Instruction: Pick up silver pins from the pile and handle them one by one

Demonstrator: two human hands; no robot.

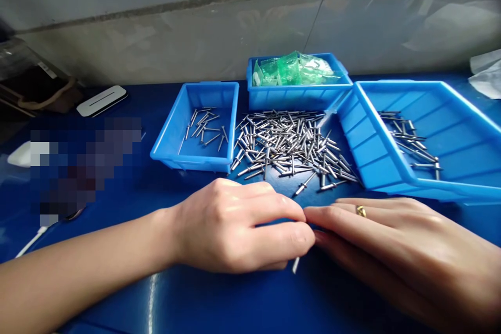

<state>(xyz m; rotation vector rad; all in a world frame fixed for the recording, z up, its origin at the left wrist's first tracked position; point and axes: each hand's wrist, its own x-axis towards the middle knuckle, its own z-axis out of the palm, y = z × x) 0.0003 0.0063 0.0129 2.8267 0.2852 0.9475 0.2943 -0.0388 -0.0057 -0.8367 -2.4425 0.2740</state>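
The left hand (238, 227) has its fingers closed, seeming to pinch a small metal piece (296, 264) that pokes out below them. The right hand (407, 240) touches those fingertips; I can't tell if its fingers pinch anything. The piece could slip if the grip is loose, since it looks thin and smooth. If it rolled into the messy pile (289, 141) on the worktop (219, 302), it would be hard to find.

Rivets by the pile
I see metal rivets (295, 141) heaped right of the small blue bin (191, 154).
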